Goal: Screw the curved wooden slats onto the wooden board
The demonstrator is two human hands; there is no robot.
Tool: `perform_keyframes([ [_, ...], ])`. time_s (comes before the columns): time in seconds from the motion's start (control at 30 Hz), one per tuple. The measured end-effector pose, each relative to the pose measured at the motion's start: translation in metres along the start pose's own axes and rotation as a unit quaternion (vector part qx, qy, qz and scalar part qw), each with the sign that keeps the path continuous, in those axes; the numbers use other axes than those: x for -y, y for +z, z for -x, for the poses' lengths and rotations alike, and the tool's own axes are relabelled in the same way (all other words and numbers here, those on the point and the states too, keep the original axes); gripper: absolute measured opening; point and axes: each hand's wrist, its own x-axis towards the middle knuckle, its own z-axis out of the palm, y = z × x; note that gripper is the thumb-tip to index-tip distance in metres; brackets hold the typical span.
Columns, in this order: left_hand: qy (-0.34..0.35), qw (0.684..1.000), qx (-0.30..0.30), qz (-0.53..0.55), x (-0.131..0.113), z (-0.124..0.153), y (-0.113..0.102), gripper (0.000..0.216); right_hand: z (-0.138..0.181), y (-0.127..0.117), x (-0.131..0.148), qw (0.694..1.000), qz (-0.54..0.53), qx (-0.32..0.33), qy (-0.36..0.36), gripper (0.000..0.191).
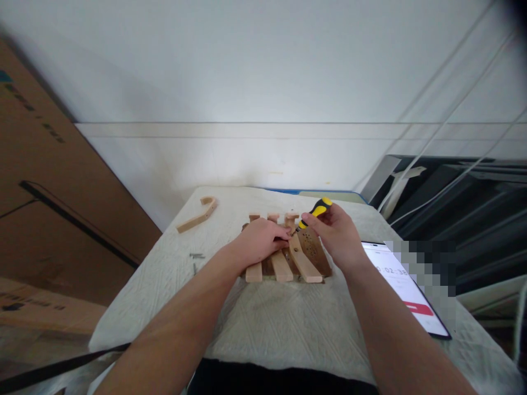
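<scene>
My right hand (340, 233) is closed around a yellow and black screwdriver (321, 207), which is tilted with its tip down to the left. The tip meets the rightmost of three curved wooden hooks (305, 264) lying side by side across a brown wooden board (315, 249) with small holes. My left hand (261, 240) lies over the left and middle hooks, thumb and fingers pinched together beside the screwdriver tip. Whatever sits between those fingertips is too small to make out. The left hook (254, 272) and middle hook (282, 269) are partly covered by this hand.
A loose wooden hook (197, 216) lies at the table's left, with several screws (196, 256) nearer me. A phone (405, 285) showing a timer rests by my right forearm. A large cardboard box (61, 164) leans left of the cloth-covered table (288, 329); a wall stands behind.
</scene>
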Motion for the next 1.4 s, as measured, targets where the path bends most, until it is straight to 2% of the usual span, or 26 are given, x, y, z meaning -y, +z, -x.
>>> perform_keyframes([
  [0.07,0.0,1.0,0.0,-0.003,0.0,0.0,0.0,0.019,0.0,0.0,-0.002,1.0,-0.011,0.001,0.0,0.038],
  [0.17,-0.004,1.0,0.004,-0.007,-0.001,-0.001,-0.001,0.018,0.001,0.0,-0.001,0.996,-0.076,0.042,-0.012,0.036],
  [0.23,-0.006,1.0,0.006,-0.009,-0.002,-0.001,-0.001,0.018,0.001,0.001,0.0,0.995,-0.083,0.05,-0.02,0.037],
  [0.37,-0.007,1.0,-0.001,0.0,-0.004,0.0,-0.003,0.018,0.001,0.004,0.002,0.998,0.066,-0.013,-0.011,0.039],
  [0.43,-0.01,1.0,-0.003,0.007,-0.004,0.001,-0.003,0.018,0.001,0.004,0.002,0.994,0.106,-0.034,-0.016,0.041],
  [0.57,-0.011,1.0,0.001,0.014,-0.003,0.0,-0.002,0.018,0.0,-0.002,-0.001,0.998,0.004,0.025,-0.052,0.039],
  [0.63,-0.009,1.0,0.002,0.013,-0.002,0.0,-0.001,0.018,-0.001,-0.003,-0.002,0.998,0.003,0.04,-0.05,0.039],
  [0.8,-0.013,1.0,0.003,0.02,-0.002,0.0,-0.001,0.018,-0.002,0.0,0.002,0.993,0.102,-0.049,-0.024,0.041],
  [0.93,-0.015,1.0,0.001,0.024,-0.003,0.001,-0.002,0.018,0.0,-0.001,0.003,0.999,-0.023,0.021,-0.032,0.039],
  [1.0,-0.013,1.0,0.002,0.024,-0.003,0.001,-0.002,0.018,0.0,-0.002,0.004,0.998,-0.034,0.042,-0.029,0.038],
  [1.17,-0.019,1.0,0.004,0.019,-0.004,0.0,-0.003,0.02,0.001,0.0,0.006,0.991,0.121,-0.057,-0.009,0.041],
  [1.23,-0.019,1.0,0.001,0.018,-0.004,0.0,-0.003,0.02,0.002,-0.002,0.005,0.996,0.071,-0.038,-0.026,0.04],
  [1.33,-0.008,1.0,-0.003,0.018,-0.002,0.001,-0.002,0.019,0.003,-0.008,0.005,0.997,-0.022,0.056,-0.04,0.039],
  [1.4,-0.006,1.0,-0.001,0.017,-0.002,0.001,-0.001,0.018,0.002,-0.009,0.006,0.997,0.022,0.067,-0.037,0.037],
])
